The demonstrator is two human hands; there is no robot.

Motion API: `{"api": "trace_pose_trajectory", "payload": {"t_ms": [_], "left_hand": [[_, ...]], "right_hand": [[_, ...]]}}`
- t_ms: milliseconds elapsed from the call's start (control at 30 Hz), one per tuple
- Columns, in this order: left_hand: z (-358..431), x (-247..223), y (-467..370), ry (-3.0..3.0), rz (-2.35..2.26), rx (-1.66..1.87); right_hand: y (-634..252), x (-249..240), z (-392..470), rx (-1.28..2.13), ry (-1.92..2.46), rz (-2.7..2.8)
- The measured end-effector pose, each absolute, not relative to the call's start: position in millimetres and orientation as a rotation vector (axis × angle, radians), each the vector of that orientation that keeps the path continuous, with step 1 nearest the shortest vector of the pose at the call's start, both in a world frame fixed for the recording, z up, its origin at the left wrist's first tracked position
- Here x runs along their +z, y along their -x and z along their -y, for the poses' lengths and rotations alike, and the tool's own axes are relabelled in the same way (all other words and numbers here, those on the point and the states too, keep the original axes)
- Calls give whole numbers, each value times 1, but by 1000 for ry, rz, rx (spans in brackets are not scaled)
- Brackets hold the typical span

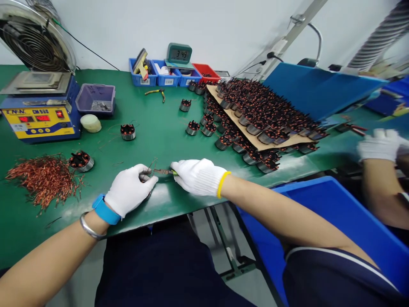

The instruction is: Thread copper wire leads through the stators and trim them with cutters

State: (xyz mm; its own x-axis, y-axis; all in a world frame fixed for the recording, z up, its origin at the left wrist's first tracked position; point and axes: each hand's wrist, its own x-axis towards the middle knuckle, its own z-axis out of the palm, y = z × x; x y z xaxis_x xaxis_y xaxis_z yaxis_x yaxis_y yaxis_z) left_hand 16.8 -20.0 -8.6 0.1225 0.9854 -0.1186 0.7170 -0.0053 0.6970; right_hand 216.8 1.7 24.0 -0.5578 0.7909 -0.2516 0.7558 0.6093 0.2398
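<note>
My left hand (129, 189), in a white glove, is closed around a wound motor stator (146, 175) near the front edge of the green table. Thin wires stick up from the stator, and much of it is hidden by my fingers. In my gloved right hand (200, 177) is a pair of pliers (163, 171), its jaws pointing left at the wires. The handles are mostly covered by my palm. Left of my left hand another stator (81, 161) stands beside a heap of copper wire offcuts (44, 181). One more stator (128, 132) with loose wires stands behind my hands.
A solder pot (41, 111) and a purple bin (96, 99) stand at the left. Many stators (255, 111) are stacked on cardboard at the right. Yellow-handled pliers (156, 92) lie near blue bins (166, 80). A blue crate (319, 230) sits below; a co-worker's gloved hand (380, 145) is far right.
</note>
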Motion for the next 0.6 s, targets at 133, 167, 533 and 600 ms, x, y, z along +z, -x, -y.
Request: {"api": "trace_pose_trajectory", "payload": {"t_ms": [133, 167, 533, 600], "left_hand": [[20, -10, -16, -1813, -1627, 569], [19, -11, -16, -1821, -1631, 572], [19, -9, -13, -1884, -1673, 501], [19, -3, -7, -1925, -1660, 407]], "right_hand": [[-211, 23, -3, 182, -1245, -2501], [-209, 23, -3, 190, -1244, -2497], [-199, 26, 6, 239, -1282, -2441], [-200, 24, 7, 255, -1299, -2437]]}}
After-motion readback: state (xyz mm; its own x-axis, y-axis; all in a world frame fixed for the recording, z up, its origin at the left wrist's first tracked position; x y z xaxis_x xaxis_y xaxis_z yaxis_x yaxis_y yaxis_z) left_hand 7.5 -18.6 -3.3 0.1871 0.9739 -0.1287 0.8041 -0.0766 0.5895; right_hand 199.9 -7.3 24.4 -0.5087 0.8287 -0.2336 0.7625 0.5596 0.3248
